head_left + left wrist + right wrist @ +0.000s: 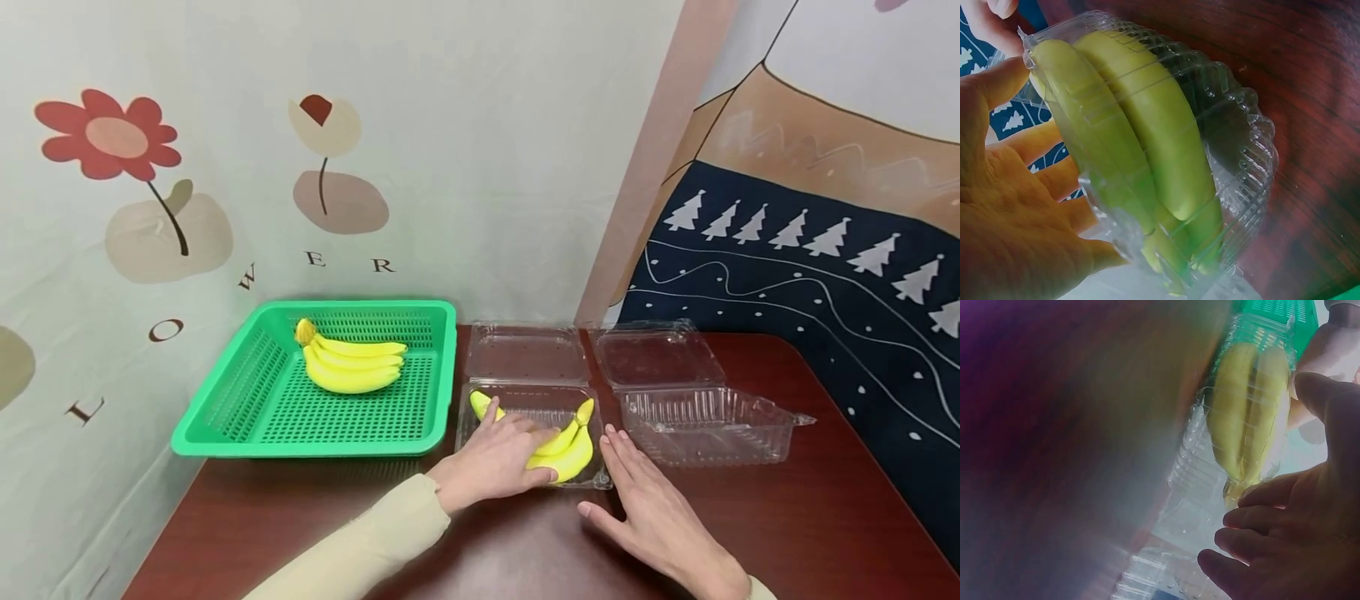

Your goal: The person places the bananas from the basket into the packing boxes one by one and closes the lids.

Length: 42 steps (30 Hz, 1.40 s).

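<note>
**Yellow curved banana bunch (566, 457) in a clear ribbed plastic box (540, 408), under the left grip (498, 454)**

Head view: the left grip lies across the bunch, its fingers relaxed rather than curled round it. The stem end shows to the grip's right, a greenish tip beyond its fingers. The box's clear lid (525, 354) is folded back, beyond the grip. The right grip (656, 504) is released, fingers straight, just beside the box's right side. Beyond it stands a second clear plastic box (705, 425). Left of the left grip, a green perforated plastic basket (315, 448) holds another yellow banana bunch (352, 367). All stand on a dark red-brown bench (525, 550).

Left wrist view: the bunch shows through the box's clear wall, beside the left grip's spread fingers.

Right wrist view: the right grip's fingers extend near the bunch's stem end; the left grip is partly visible beyond them.
</note>
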{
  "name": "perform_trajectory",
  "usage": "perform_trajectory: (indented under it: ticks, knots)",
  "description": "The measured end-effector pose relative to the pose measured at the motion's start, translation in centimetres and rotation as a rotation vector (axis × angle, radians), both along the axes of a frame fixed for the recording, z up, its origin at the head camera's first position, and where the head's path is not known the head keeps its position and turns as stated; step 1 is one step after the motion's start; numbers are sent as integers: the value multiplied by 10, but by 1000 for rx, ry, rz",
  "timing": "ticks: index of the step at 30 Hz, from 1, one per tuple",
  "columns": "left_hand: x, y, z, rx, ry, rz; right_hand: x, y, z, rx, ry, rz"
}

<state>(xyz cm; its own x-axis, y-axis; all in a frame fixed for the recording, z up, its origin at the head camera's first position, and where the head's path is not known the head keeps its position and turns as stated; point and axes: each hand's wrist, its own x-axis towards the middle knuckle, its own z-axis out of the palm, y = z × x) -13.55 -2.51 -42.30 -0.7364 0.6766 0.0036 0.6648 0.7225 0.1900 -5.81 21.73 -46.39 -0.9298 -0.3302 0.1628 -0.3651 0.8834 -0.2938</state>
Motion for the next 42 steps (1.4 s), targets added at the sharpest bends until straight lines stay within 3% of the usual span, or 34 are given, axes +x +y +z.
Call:
perform_trajectory:
  ticks: [6,11,19,25,32,37,42]
  knots:
    - [0,-1,1,47,-15,6,-3,1,8,-25,5,-10]
    - [-2,-6,5,112,10,51,-14,-1,21,-87,2,-4]
    - [-5,-13,4,380,5,194,-38,-11,38,-225,-51,-5]
    - [-8,-12,-2,569,-12,287,-57,-18,40,-310,-105,-36]
    - [-15,-13,-12,559,10,357,-67,-13,35,-330,-150,-70]
    - [-23,-14,-22,532,-46,446,-72,-11,32,-353,-188,-86]
    - [-30,-16,-28,602,-114,504,-78,-12,29,-382,-207,-92]
